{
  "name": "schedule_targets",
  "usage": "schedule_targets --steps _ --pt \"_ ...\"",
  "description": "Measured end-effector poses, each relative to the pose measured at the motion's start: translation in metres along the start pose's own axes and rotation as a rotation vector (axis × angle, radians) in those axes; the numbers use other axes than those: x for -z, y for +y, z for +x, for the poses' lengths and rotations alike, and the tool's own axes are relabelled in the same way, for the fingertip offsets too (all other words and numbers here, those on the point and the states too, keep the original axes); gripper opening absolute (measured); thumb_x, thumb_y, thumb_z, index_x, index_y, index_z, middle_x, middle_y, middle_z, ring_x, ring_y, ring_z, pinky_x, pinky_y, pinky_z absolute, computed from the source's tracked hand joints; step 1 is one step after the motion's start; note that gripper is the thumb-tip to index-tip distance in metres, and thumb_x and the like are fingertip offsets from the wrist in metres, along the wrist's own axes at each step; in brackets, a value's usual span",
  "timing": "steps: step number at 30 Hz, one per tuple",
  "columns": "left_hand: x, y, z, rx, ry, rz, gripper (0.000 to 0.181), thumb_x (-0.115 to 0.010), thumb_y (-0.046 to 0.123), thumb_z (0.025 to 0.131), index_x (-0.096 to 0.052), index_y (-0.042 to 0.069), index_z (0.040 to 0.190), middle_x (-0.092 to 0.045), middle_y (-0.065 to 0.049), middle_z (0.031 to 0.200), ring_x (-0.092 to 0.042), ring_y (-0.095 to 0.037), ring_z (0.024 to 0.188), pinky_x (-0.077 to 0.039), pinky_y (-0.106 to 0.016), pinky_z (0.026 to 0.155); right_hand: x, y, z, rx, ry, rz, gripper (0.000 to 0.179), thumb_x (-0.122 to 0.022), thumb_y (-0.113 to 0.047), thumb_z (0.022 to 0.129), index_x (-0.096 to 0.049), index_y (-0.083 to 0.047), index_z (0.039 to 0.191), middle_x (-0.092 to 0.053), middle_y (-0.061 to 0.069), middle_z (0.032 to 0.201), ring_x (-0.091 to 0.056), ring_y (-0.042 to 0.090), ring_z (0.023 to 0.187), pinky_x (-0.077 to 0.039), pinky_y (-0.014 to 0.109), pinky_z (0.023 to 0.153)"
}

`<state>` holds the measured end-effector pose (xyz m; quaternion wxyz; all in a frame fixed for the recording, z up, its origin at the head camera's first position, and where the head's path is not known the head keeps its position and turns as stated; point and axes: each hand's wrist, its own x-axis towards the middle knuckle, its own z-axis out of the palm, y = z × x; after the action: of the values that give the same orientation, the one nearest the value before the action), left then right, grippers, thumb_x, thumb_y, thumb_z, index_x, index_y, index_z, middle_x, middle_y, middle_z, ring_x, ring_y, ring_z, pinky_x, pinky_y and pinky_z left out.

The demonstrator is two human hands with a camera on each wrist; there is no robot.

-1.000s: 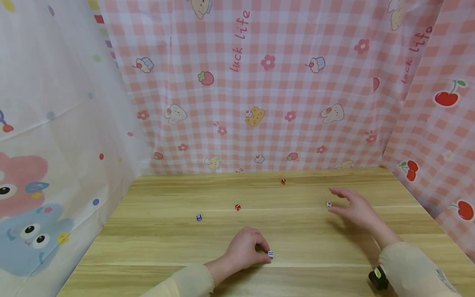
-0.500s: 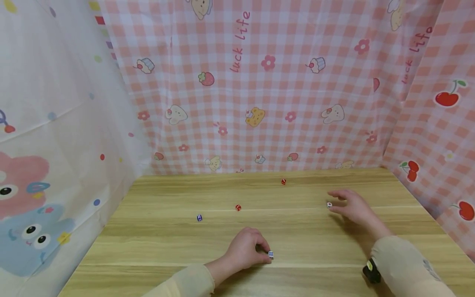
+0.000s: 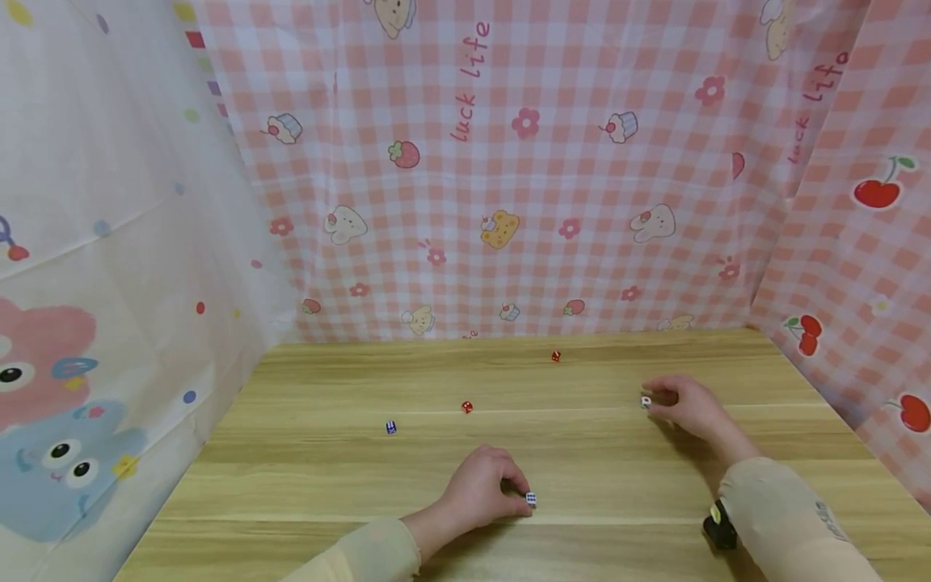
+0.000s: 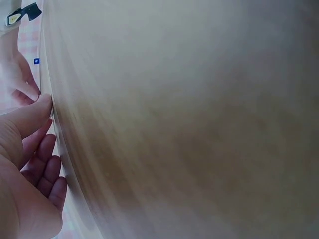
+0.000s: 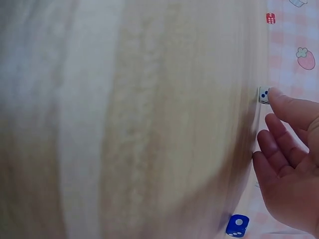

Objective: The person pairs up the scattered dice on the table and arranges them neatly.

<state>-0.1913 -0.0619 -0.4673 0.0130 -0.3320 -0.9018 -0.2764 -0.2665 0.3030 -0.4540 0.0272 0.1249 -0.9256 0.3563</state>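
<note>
At the front middle of the table in the head view, my left hand (image 3: 483, 489) pinches a white die (image 3: 531, 499) with dark dots between thumb and index finger. My right hand (image 3: 691, 408) is at the right side, its thumb and index finger curled around another white die (image 3: 646, 402). In the right wrist view, the thumb lies against this white die (image 5: 264, 95), whose dots are blue. The left wrist view shows my left hand (image 4: 32, 154) from the side, with its die hidden behind the fingers.
On the wooden table (image 3: 327, 485) lie a blue die (image 3: 390, 427) at left, a red die (image 3: 467, 407) near the middle and another red die (image 3: 556, 356) at the back. Another blue die (image 5: 238, 225) shows below my right hand. Patterned cloths (image 3: 567, 186) enclose the table.
The thumb and index finger of my right hand have closed in around the white die, and the right forearm has shifted slightly left. My left hand stays put.
</note>
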Motion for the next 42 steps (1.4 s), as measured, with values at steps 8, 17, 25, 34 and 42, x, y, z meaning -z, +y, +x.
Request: schedule_targets --steps 8,17,25,34,42 --pt "0.000 0.000 0.000 0.005 -0.003 -0.016 0.017 -0.091 0.027 0.070 -0.077 0.022 0.076 -0.061 0.021 0.074 -0.050 0.003 0.077 -0.041 -0.018 0.080 0.000 -0.002 0.000 -0.038 -0.011 0.001 0.033 -0.075 -0.004 0.084 -0.065 0.010 0.113 -0.066 0.026 0.109 -0.059 0.026 0.090 -0.048 0.034 0.071" --pt "0.000 0.000 0.000 0.009 -0.010 -0.007 0.016 -0.091 0.027 0.070 -0.077 0.022 0.077 -0.061 0.021 0.074 -0.050 0.002 0.077 -0.041 -0.018 0.080 -0.003 0.000 0.004 -0.065 -0.001 -0.072 0.024 -0.074 -0.007 0.085 -0.070 0.005 0.105 -0.069 0.018 0.100 -0.060 0.025 0.086 -0.048 0.040 0.075" --pt "0.000 0.000 0.000 0.001 -0.005 0.009 0.017 -0.091 0.028 0.070 -0.077 0.023 0.076 -0.061 0.021 0.075 -0.050 0.003 0.077 -0.040 -0.017 0.080 -0.005 -0.001 0.005 -0.023 0.022 -0.125 0.014 -0.076 -0.008 0.083 -0.074 0.000 0.095 -0.070 0.009 0.090 -0.061 0.026 0.087 -0.045 0.046 0.081" --pt "0.000 0.001 0.000 0.002 -0.003 0.003 0.017 -0.091 0.028 0.070 -0.077 0.023 0.076 -0.061 0.021 0.075 -0.050 0.002 0.078 -0.040 -0.017 0.079 -0.008 -0.005 0.002 -0.013 -0.006 -0.093 0.009 -0.077 -0.008 0.083 -0.074 -0.003 0.090 -0.069 0.006 0.087 -0.059 0.020 0.083 -0.045 0.042 0.078" --pt "0.000 -0.001 0.001 -0.001 -0.011 -0.009 0.015 -0.091 0.028 0.071 -0.077 0.022 0.077 -0.061 0.021 0.074 -0.050 0.002 0.077 -0.040 -0.017 0.077 -0.014 -0.011 -0.004 0.052 -0.021 -0.083 0.008 -0.079 -0.007 0.081 -0.075 -0.005 0.088 -0.069 0.004 0.087 -0.061 0.018 0.083 -0.047 0.038 0.077"
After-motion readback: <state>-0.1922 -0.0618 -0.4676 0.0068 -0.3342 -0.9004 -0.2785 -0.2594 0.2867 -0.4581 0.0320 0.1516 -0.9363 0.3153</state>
